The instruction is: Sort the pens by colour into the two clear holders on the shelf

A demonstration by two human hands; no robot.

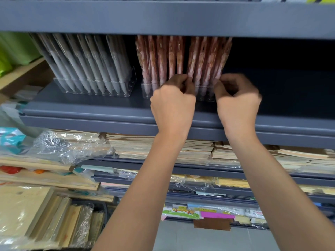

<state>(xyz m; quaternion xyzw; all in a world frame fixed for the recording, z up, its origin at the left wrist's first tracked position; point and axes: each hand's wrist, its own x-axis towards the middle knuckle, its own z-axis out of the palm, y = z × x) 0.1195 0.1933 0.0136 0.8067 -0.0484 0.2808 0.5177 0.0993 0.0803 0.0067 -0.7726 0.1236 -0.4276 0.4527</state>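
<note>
shelf (pixel 90 109): left holder (pixel 94 87) | right holder (pixel 147 91) beside it (pens (pixel 87 58) apparently standing inside both)

We get bright, even light along the front edge of the shelf (pixel 87 113), and the shadows are soft. Its back right corner sinks into near black. White glare flecks the plastic wrap (pixel 68 145) at lower left. Motion blur smears the right hand (pixel 237 100), while the left hand (pixel 173 104) is only slightly soft. Our wide lens bows the shelf edges towards the frame's sides.

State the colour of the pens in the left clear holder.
Grey pens, clearest in the head view.
</note>
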